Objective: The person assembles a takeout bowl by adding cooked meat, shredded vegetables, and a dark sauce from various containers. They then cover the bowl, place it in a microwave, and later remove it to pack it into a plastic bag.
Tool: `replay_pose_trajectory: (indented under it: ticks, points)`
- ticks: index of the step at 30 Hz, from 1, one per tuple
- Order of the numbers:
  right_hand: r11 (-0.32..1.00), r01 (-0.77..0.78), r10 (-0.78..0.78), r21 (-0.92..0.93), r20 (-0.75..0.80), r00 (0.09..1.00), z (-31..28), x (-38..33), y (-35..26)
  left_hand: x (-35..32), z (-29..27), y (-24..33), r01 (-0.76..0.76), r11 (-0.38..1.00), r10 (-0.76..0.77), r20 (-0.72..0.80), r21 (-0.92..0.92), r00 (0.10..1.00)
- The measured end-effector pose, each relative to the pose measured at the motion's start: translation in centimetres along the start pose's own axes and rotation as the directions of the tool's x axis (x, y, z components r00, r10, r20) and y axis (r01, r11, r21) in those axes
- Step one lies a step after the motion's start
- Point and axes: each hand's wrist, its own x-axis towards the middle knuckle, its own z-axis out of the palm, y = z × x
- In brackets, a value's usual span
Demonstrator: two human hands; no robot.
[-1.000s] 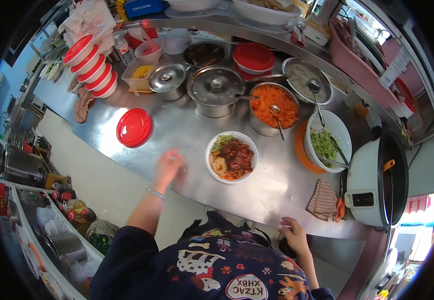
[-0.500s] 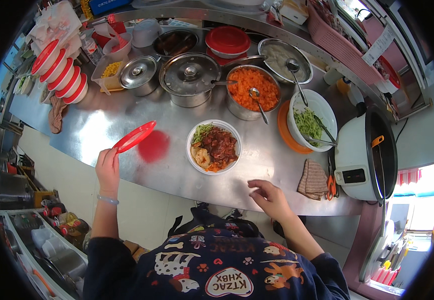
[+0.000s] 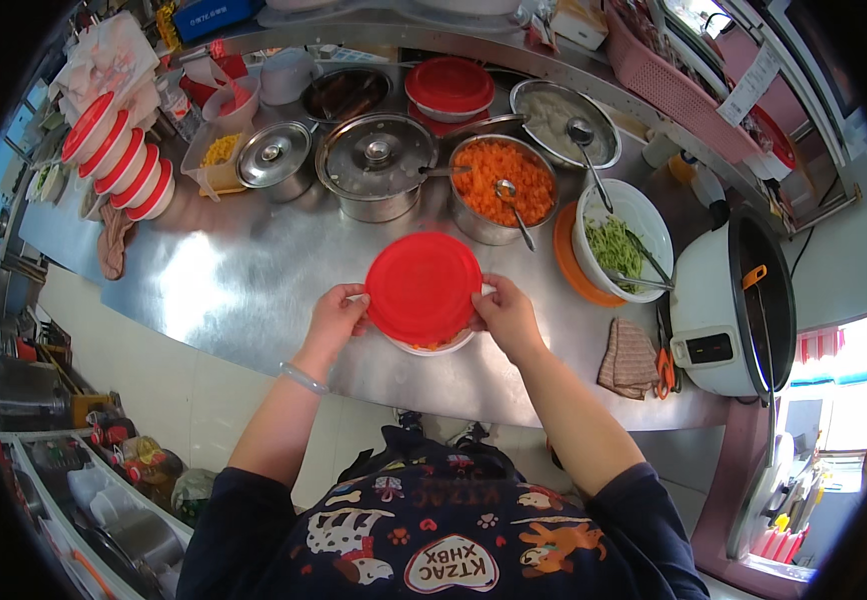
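Note:
A round red lid (image 3: pixel 424 287) covers most of a white bowl (image 3: pixel 432 349) on the steel counter. Along the bowl's near side a strip of orange food shows below the lid's edge; the rest of the filling is hidden. My left hand (image 3: pixel 339 318) pinches the lid's left edge between thumb and fingers. At the lid's right edge, my right hand (image 3: pixel 507 314) grips it the same way. The lid sits slightly off the bowl's near rim, not flush there.
Behind the bowl stand lidded pots (image 3: pixel 377 165) and a pot of diced carrot (image 3: pixel 504 178). Right are a bowl of green shreds (image 3: pixel 622 240), a folded cloth (image 3: pixel 629 357), orange-handled scissors (image 3: pixel 665 372) and a white cooker (image 3: pixel 719 310). Stacked red-lidded bowls (image 3: pixel 121 165) lean at the left.
The red lid has moved right, from my raised left hand onto the bowl, hiding most of the food. My right hand has come up and taken its right edge.

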Motion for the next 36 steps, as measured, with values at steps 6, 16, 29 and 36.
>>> replay_pose_trajectory:
  ticks: [6,16,29,36]
  points:
    - [0.994,-0.02,0.015,-0.106,-0.045,0.999,-0.8,-0.5,2.2,0.5,0.9,-1.3,0.037,0.999,-0.036,0.033,-0.025,0.999]
    - [0.957,-0.165,0.167,0.237,0.013,0.986,-0.3,-4.1,8.8,-1.2,4.1,-6.5,0.112,0.917,-0.103,0.044,-0.382,0.994]
    - [0.799,-0.11,0.03,0.591,0.143,0.989,-0.3,-5.3,11.2,-5.3,10.8,-8.8,0.123,0.886,0.006,0.276,-0.448,0.961]
    - [0.867,-0.158,0.047,0.473,0.239,0.97,-2.9,-3.8,10.8,-4.0,8.9,-9.7,0.151,0.924,-0.058,0.261,-0.353,0.964]
